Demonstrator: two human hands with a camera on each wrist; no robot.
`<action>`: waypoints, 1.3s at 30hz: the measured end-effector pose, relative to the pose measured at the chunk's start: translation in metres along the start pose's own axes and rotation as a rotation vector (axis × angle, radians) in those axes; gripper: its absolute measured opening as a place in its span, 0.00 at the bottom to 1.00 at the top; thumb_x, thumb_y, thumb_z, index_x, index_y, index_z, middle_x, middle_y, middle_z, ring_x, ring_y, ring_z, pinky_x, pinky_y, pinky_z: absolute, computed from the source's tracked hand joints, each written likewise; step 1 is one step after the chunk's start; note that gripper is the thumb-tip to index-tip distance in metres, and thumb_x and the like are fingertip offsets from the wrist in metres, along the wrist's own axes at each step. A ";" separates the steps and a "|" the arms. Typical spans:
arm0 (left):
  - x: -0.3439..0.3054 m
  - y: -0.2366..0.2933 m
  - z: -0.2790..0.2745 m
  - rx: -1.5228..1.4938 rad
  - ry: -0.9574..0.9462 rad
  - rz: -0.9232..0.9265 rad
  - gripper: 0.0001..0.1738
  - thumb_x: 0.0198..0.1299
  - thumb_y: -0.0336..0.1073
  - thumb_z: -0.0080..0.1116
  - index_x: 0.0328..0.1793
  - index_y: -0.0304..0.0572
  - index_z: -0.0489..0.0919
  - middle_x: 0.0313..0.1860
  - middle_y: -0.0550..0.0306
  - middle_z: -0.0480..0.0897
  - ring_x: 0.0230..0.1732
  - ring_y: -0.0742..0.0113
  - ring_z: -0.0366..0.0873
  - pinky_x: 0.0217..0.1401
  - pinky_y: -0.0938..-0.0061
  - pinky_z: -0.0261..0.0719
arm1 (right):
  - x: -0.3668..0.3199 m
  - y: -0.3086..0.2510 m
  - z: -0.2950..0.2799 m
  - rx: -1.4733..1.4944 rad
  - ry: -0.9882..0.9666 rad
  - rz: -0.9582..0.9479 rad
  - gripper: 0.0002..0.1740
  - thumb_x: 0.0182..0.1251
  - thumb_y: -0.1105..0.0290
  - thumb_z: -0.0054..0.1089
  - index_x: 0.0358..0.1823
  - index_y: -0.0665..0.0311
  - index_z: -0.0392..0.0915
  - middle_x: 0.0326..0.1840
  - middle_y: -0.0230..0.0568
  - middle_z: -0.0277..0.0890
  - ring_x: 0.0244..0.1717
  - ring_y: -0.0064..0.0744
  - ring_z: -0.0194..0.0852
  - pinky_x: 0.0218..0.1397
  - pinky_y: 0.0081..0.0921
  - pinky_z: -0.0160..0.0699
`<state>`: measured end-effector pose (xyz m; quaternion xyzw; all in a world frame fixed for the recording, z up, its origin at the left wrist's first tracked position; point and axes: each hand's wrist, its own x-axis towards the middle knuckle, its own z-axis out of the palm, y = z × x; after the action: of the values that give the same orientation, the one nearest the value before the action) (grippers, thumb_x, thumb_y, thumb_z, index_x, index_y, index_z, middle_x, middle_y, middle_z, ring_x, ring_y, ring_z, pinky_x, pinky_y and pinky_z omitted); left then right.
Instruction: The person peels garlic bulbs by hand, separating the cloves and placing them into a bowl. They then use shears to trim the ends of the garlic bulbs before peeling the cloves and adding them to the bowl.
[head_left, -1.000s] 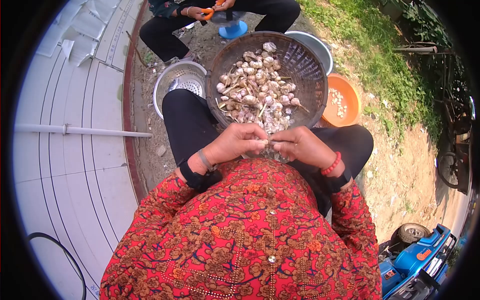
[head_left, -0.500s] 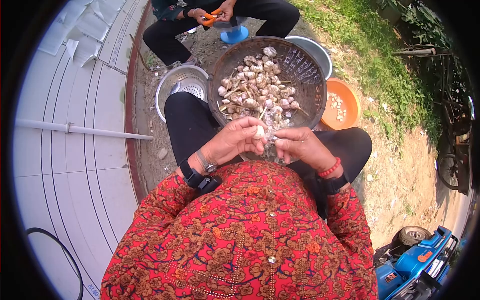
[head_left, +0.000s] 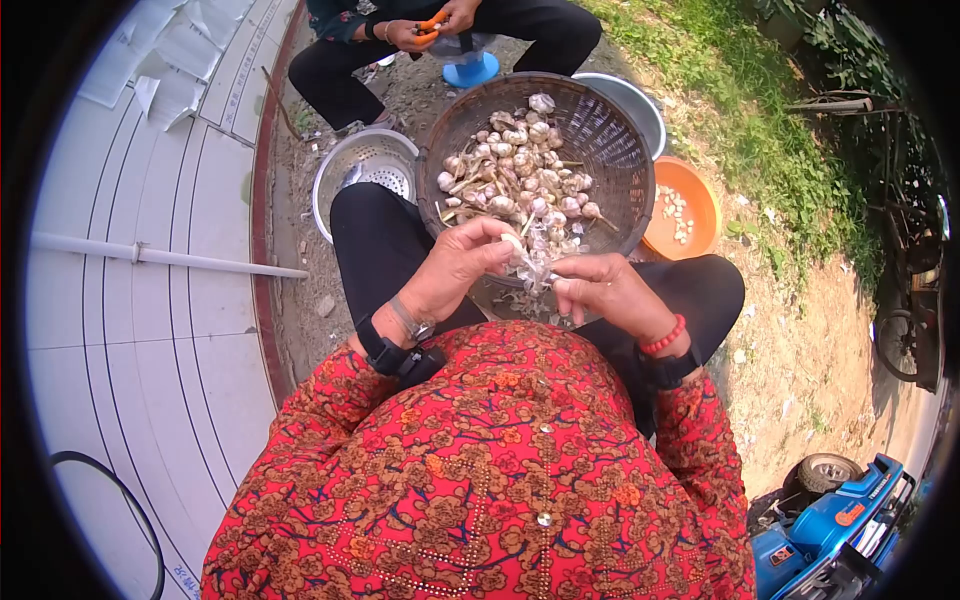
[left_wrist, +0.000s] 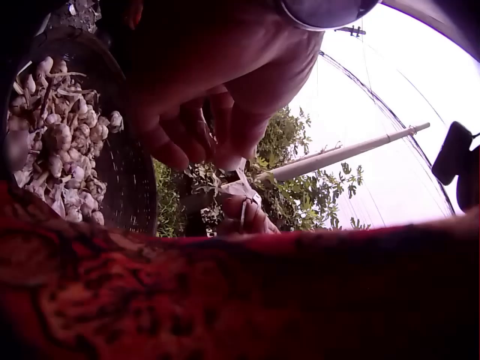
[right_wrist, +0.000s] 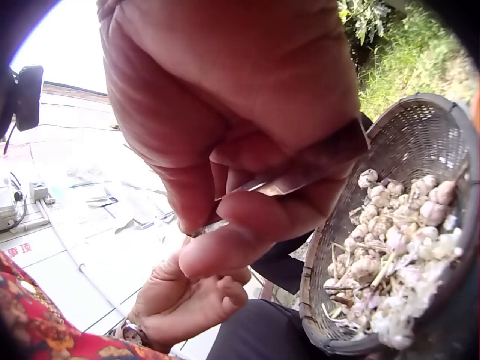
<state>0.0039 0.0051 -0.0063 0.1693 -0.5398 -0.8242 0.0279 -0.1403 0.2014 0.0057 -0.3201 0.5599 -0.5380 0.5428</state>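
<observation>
Left hand [head_left: 458, 268]: curled, a clove [head_left: 517, 246] is pinched between thumb and fingertips, just over the near rim of the basket [head_left: 612, 135].
Right hand [head_left: 603, 290]: fingers curled in, a bit of papery skin [head_left: 538, 270] is pinched at the tips. In the right wrist view a thin flat strip is seen clamped under the thumb, and whether that's skin or a blade can't be told tbh.
Hands: held close together above the lap, with the skin stretched between them.
Basket: woven and round, just past the knees.
Garlic [head_left: 515, 175]: heaped in the basket, bulbs and stalks all mixed.
Colander [head_left: 362, 160]: set on the dirt left of the basket.
Orange bowl [head_left: 703, 195]: right of the basket, with a few peeled cloves seen inside.
Second person [head_left: 430, 40]: seated beyond the basket, something orange is held in the hands.
</observation>
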 end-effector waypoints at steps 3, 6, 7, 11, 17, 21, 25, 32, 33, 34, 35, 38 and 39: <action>0.002 -0.006 -0.007 -0.202 0.002 -0.024 0.07 0.64 0.31 0.56 0.48 0.41 0.76 0.42 0.62 0.80 0.42 0.75 0.76 0.45 0.78 0.75 | 0.003 0.018 -0.004 -0.203 0.013 0.059 0.15 0.67 0.71 0.56 0.52 0.70 0.78 0.25 0.35 0.76 0.23 0.18 0.74 0.27 0.17 0.74; 0.003 -0.005 -0.009 -0.276 -0.007 -0.046 0.08 0.64 0.30 0.55 0.49 0.41 0.75 0.42 0.59 0.81 0.42 0.74 0.78 0.45 0.78 0.77 | 0.003 0.022 -0.003 -0.583 0.001 0.032 0.16 0.66 0.71 0.58 0.52 0.70 0.77 0.26 0.36 0.76 0.23 0.18 0.74 0.27 0.18 0.74; 0.004 -0.004 -0.009 -0.284 -0.008 -0.056 0.08 0.64 0.30 0.55 0.49 0.41 0.75 0.43 0.58 0.81 0.42 0.73 0.78 0.45 0.77 0.77 | 0.003 0.021 -0.002 -0.480 0.038 -0.003 0.16 0.66 0.71 0.59 0.52 0.70 0.77 0.26 0.35 0.76 0.24 0.18 0.74 0.27 0.18 0.74; 0.000 0.000 -0.004 -0.300 -0.062 -0.110 0.09 0.64 0.30 0.55 0.49 0.40 0.74 0.44 0.55 0.81 0.44 0.69 0.80 0.47 0.76 0.80 | 0.004 0.012 0.005 -0.139 0.094 -0.083 0.17 0.66 0.70 0.60 0.53 0.70 0.76 0.28 0.33 0.76 0.24 0.17 0.73 0.28 0.18 0.73; 0.000 0.000 -0.002 -0.272 -0.088 -0.121 0.08 0.64 0.30 0.55 0.49 0.39 0.74 0.44 0.54 0.81 0.44 0.69 0.80 0.49 0.75 0.81 | 0.006 0.007 0.008 -0.089 0.095 -0.085 0.15 0.66 0.71 0.58 0.53 0.69 0.76 0.28 0.30 0.75 0.25 0.16 0.72 0.29 0.17 0.73; -0.001 0.003 0.003 -0.197 0.001 -0.097 0.09 0.65 0.31 0.54 0.50 0.38 0.73 0.43 0.55 0.80 0.43 0.70 0.80 0.48 0.76 0.81 | 0.004 0.009 0.014 -0.132 0.184 -0.062 0.14 0.65 0.72 0.59 0.51 0.69 0.76 0.27 0.29 0.74 0.24 0.15 0.72 0.27 0.17 0.73; 0.000 0.000 0.008 -0.076 0.067 -0.083 0.10 0.65 0.31 0.54 0.51 0.37 0.73 0.43 0.56 0.80 0.42 0.71 0.80 0.48 0.76 0.80 | 0.005 0.009 0.027 -0.240 0.271 -0.080 0.14 0.63 0.69 0.61 0.48 0.68 0.78 0.25 0.38 0.77 0.24 0.23 0.77 0.28 0.24 0.74; -0.001 -0.006 0.010 0.003 0.098 -0.084 0.09 0.63 0.28 0.57 0.47 0.36 0.74 0.41 0.56 0.80 0.41 0.71 0.81 0.46 0.76 0.82 | 0.014 0.017 0.035 -0.497 0.423 -0.165 0.15 0.58 0.66 0.64 0.45 0.65 0.79 0.29 0.54 0.79 0.32 0.54 0.79 0.36 0.41 0.75; -0.001 -0.005 0.011 0.015 0.100 -0.087 0.09 0.62 0.28 0.58 0.47 0.36 0.74 0.41 0.56 0.80 0.40 0.71 0.81 0.46 0.76 0.82 | 0.013 0.015 0.035 -0.518 0.435 -0.155 0.16 0.57 0.66 0.64 0.45 0.65 0.79 0.29 0.55 0.79 0.33 0.56 0.79 0.37 0.42 0.75; -0.001 -0.005 0.012 0.027 0.103 -0.089 0.09 0.62 0.27 0.58 0.46 0.36 0.74 0.41 0.56 0.80 0.40 0.71 0.81 0.46 0.76 0.82 | 0.014 0.016 0.035 -0.525 0.437 -0.163 0.15 0.57 0.66 0.64 0.45 0.65 0.79 0.29 0.54 0.79 0.33 0.56 0.79 0.37 0.42 0.75; -0.002 -0.005 0.013 0.037 0.105 -0.077 0.09 0.62 0.27 0.58 0.46 0.36 0.73 0.41 0.56 0.80 0.40 0.71 0.81 0.46 0.76 0.82 | 0.014 0.018 0.035 -0.533 0.438 -0.170 0.15 0.57 0.66 0.64 0.45 0.65 0.79 0.29 0.54 0.79 0.32 0.55 0.79 0.37 0.42 0.75; -0.003 -0.005 0.014 0.068 0.114 -0.041 0.09 0.61 0.26 0.59 0.46 0.35 0.73 0.41 0.56 0.80 0.40 0.71 0.81 0.46 0.76 0.82 | 0.015 0.018 0.036 -0.550 0.444 -0.165 0.15 0.57 0.66 0.64 0.44 0.65 0.79 0.28 0.54 0.79 0.32 0.55 0.79 0.36 0.43 0.75; -0.003 -0.005 0.015 0.076 0.117 -0.028 0.09 0.61 0.25 0.59 0.46 0.35 0.73 0.41 0.56 0.80 0.40 0.71 0.81 0.46 0.77 0.82 | 0.015 0.018 0.036 -0.555 0.447 -0.159 0.15 0.57 0.66 0.64 0.44 0.65 0.79 0.28 0.54 0.79 0.32 0.55 0.79 0.36 0.43 0.75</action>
<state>0.0030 0.0211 -0.0049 0.2258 -0.5658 -0.7920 0.0413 -0.1050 0.1819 -0.0095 -0.3721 0.7628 -0.4629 0.2559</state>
